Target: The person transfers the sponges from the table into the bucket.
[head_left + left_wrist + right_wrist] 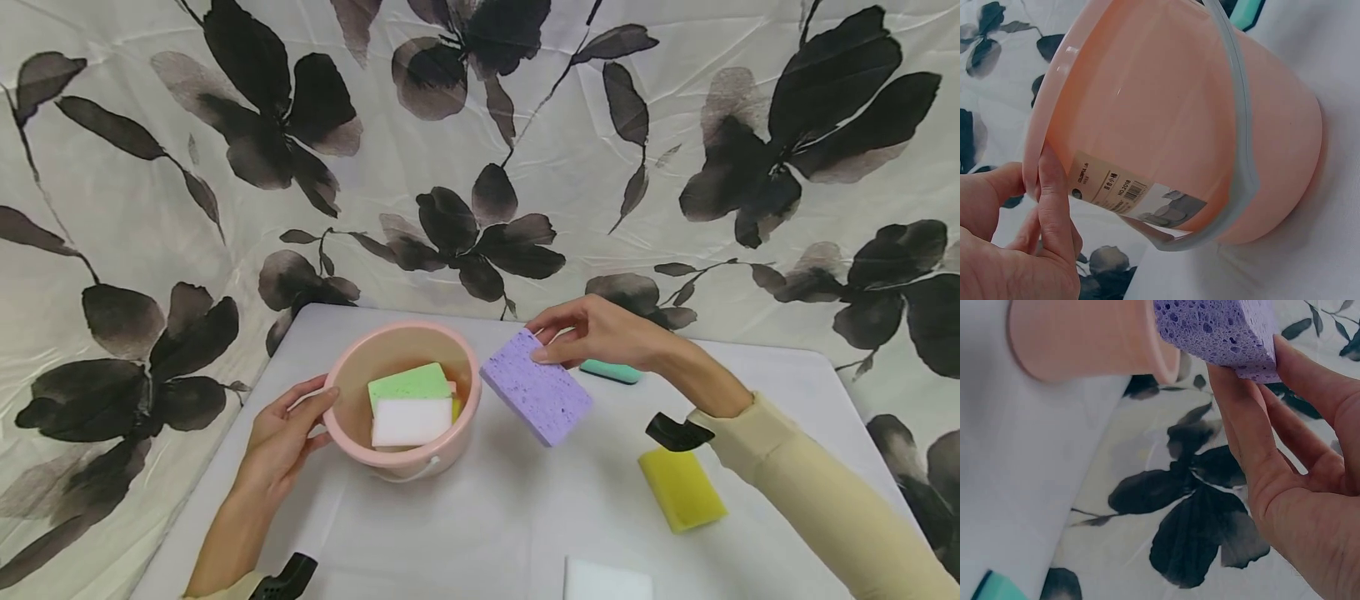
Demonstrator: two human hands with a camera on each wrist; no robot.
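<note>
My left hand [281, 437] pinches the rim of a pink bucket [442, 457] at its left side, the thumb over the edge and the fingers on the outer wall. A label [1129, 194] and a grey handle [1244, 125] show on the bucket in the left wrist view. Inside lie a green sponge [408, 383] and a white sponge [412, 422], with bits of yellow and pink partly hidden behind them. Just right of the bucket, my right hand [592, 333] holds a purple, pitted sponge [536, 387] by its upper edge, between thumb and fingers, tilted above the table.
On the white table [480, 533], a yellow sponge [681, 490] lies to the right. A teal sponge with a dark underside [611, 372] is partly behind my right hand. At the front edge of view sits a white block [607, 579]. Floral cloth [480, 167] hangs behind.
</note>
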